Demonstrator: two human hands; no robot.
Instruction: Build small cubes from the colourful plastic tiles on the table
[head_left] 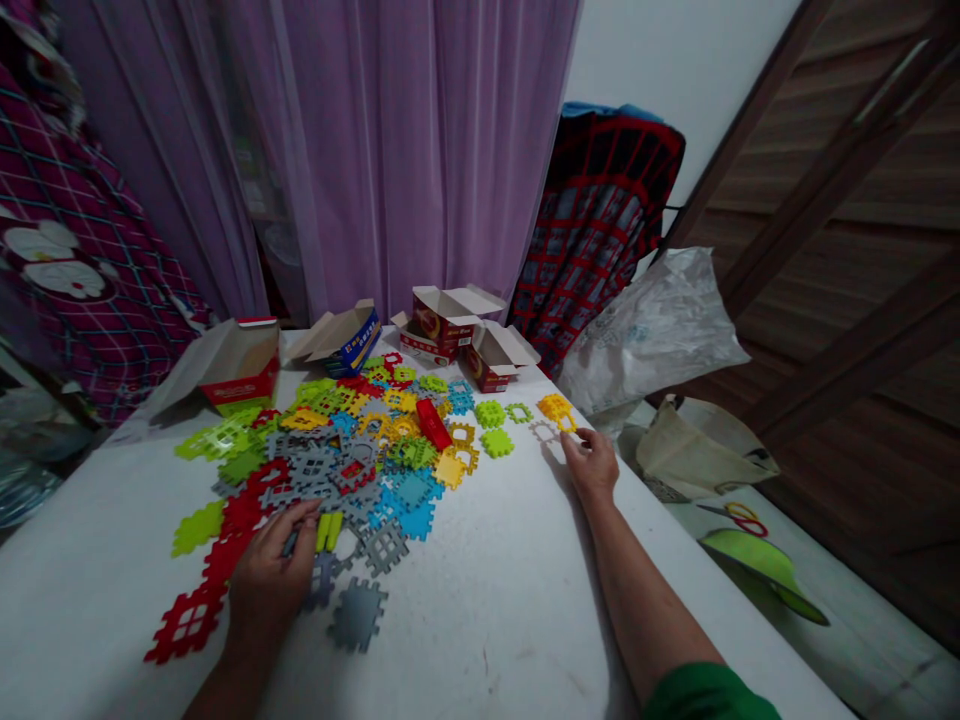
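Observation:
A large spread of interlocking plastic waffle tiles [352, 470] in red, yellow, green, blue and grey covers the left half of a white table [480, 620]. My right hand [590, 462] is at the far right of the pile, its fingertips pinching the edge of a yellow lattice tile [562, 417]. A pale grey tile outline [544, 431] lies just left of those fingers. My left hand [274, 570] rests on the near edge of the pile, over a red tile chain [214, 570]. Its fingers are beside two yellow-green pieces [328, 530], and its palm is hidden.
Opened red-and-white cartons [442, 325] and a blue box [349, 340] stand along the far table edge. A white plastic bag [652, 335] sits beyond the right edge. A purple curtain [390, 150] hangs behind, and a checked cloth [600, 210] hangs to the right.

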